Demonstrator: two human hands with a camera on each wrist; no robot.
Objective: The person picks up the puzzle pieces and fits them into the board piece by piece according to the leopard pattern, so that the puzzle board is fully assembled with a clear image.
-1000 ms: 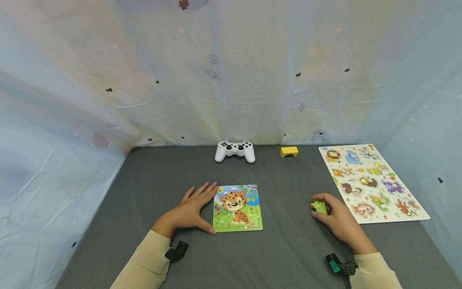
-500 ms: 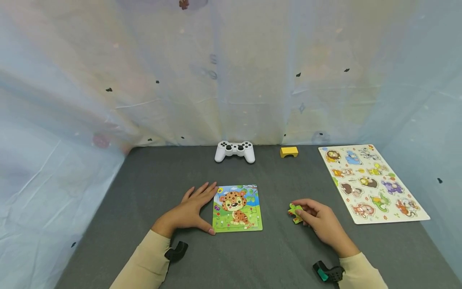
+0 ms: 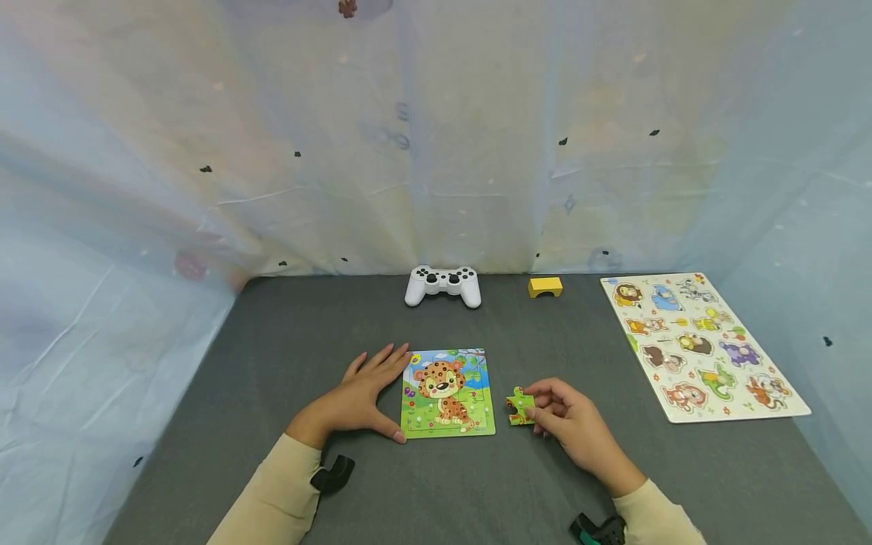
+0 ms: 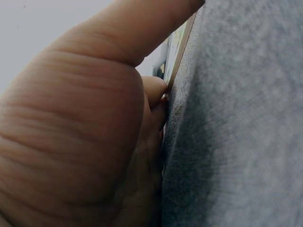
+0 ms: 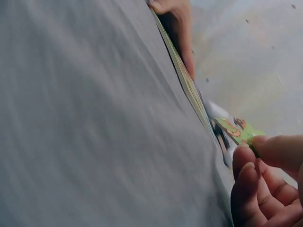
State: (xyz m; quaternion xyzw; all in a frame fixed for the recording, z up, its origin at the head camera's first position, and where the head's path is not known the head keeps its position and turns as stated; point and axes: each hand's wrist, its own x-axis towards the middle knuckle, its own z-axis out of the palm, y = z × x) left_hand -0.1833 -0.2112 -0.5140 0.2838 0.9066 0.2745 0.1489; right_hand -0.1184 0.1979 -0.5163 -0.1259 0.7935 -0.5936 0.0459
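Note:
A square jigsaw puzzle (image 3: 446,390) with a spotted leopard cub on green grass lies flat on the dark cloth. At its left side my left hand (image 3: 357,397) lies with fingers and thumb spread, fingertips at the upper left corner and thumb at the lower left. My right hand (image 3: 575,428) pinches a green jigsaw piece (image 3: 521,407) between thumb and fingers, just right of the puzzle. In the right wrist view the piece (image 5: 241,130) shows orange marks on its green face, and fingertips cover part of it.
A white game controller (image 3: 444,285) and a yellow arched block (image 3: 545,286) stand near the table's back edge. On the right lies a large animal peg board (image 3: 705,348). A pale printed curtain (image 3: 477,136) hangs behind and at both sides.
My right hand has carried the green jigsaw piece leftward from near the animal board to beside the puzzle, and the piece has turned. My left hand has stayed in place.

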